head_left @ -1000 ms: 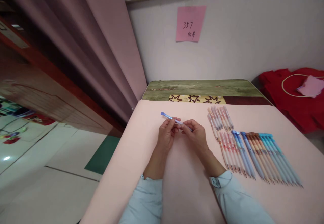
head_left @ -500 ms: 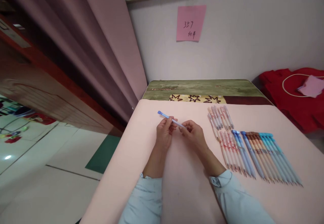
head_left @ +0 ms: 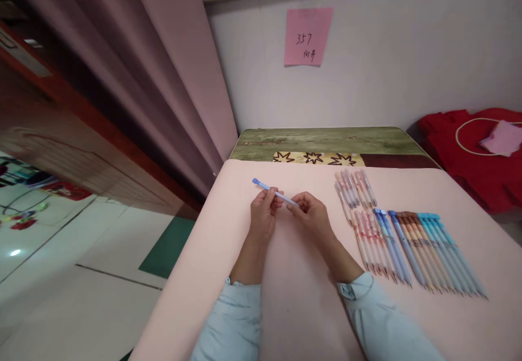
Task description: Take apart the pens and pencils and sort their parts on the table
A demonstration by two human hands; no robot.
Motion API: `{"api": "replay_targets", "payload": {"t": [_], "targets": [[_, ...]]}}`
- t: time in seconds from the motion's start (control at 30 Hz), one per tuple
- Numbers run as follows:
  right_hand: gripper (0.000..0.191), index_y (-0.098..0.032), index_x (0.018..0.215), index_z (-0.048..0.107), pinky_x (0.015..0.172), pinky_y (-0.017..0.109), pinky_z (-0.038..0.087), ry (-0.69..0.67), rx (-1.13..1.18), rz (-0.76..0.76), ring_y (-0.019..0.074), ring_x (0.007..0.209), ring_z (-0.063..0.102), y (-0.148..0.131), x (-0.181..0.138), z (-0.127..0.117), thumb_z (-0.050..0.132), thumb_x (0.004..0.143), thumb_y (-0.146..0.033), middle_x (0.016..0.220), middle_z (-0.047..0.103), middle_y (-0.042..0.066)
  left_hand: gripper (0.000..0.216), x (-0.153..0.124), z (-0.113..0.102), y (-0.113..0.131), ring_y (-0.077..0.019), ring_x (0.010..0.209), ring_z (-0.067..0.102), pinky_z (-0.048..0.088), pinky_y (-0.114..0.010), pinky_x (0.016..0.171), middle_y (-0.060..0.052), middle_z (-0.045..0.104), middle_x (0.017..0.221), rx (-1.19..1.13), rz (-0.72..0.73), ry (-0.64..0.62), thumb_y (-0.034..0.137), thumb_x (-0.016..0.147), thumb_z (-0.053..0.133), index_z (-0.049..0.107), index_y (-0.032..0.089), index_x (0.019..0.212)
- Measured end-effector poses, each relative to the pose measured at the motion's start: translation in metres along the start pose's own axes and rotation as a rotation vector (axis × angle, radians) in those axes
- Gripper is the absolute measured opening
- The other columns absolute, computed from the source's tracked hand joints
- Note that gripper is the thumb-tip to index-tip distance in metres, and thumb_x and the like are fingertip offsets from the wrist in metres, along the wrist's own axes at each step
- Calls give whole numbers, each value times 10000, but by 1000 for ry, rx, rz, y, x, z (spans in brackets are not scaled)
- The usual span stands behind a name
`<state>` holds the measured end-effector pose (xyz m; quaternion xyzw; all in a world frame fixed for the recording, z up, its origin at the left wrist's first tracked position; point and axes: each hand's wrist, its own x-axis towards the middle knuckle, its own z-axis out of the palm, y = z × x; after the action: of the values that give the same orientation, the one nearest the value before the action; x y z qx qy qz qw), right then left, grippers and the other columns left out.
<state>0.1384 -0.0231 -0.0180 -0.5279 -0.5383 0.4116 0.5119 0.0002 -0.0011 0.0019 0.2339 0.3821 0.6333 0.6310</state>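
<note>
- Pale blue sleeves (head_left: 234, 323) come in at the near edge; both forearms rest on the pink surface (head_left: 293, 306).
- Left hand (head_left: 264, 214): grip closed on the blue pen (head_left: 261, 185), with the fingertips pinching mid-barrel.
- Right hand (head_left: 314, 218): grip closed on the same pen at its near-right end. That tip is hidden in the fingers, so I can't tell what they do there.
- The pen is held just above the surface, around the middle of it. It slants with the capped end pointing away and left, sticking out past the left hand.
- Handling, my guess: light, stiff, thin plastic with a smooth barrel that could roll or slip. Best held by the barrel in a fingertip pinch. The tip is likely delicate.
- Right of the hands, a long row of pens (head_left: 416, 252) lies side by side in pink, blue, brown and teal.
- Further back is a smaller bunch of pinkish pens (head_left: 354, 187).
- Beyond that, a green patterned cloth (head_left: 322, 142) lies at the far edge.
- Far right is a red cloth (head_left: 468, 154), left is a curtain (head_left: 163, 78), and a pink note (head_left: 308, 36) is stuck on the wall.
</note>
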Motion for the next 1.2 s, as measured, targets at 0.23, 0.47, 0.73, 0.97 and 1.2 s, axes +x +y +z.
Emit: {"api": "replay_targets", "payload": {"t": [0.23, 0.47, 0.73, 0.97, 1.2], "targets": [[404, -211, 771, 653, 532, 269, 500, -38, 38, 55, 163, 527, 611, -9, -7, 2, 625, 841, -608, 624, 673, 25, 280, -4, 2, 3, -48, 566, 604, 482, -147, 536, -94, 747, 887, -4, -64, -86, 313, 759, 798, 697, 110, 924], [508, -205, 728, 669, 445, 260, 430, -137, 32, 71, 145, 419, 545, -9, -9, 5, 480, 921, -635, 509, 601, 6, 263, -3, 1, 4, -19, 516, 519, 433, -125, 498, -42, 704, 796, -16, 6, -135, 317, 761, 795, 706, 108, 894], [354, -213, 860, 620, 574, 260, 501, -46, 54, 32, 152, 576, 619, -8, -7, 6, 713, 789, -547, 663, 671, -1, 279, 0, -2, 5, -22, 489, 501, 385, -141, 461, -64, 725, 793, 13, 20, -93, 315, 745, 803, 708, 102, 898], [566, -192, 674, 622, 436, 264, 452, -74, 170, 177, 148, 406, 540, -12, -8, 5, 487, 887, -698, 497, 603, 20, 313, -6, 3, 5, -33, 486, 513, 367, -152, 438, -81, 736, 843, 64, -18, -162, 369, 758, 790, 702, 108, 907], [428, -200, 881, 649, 552, 245, 477, -27, 58, 46, 147, 582, 604, -7, -4, 5, 740, 745, -595, 668, 672, 4, 290, 0, -1, 2, -36, 531, 533, 416, -164, 505, -56, 711, 808, 22, 26, -97, 333, 739, 808, 694, 110, 883]]}}
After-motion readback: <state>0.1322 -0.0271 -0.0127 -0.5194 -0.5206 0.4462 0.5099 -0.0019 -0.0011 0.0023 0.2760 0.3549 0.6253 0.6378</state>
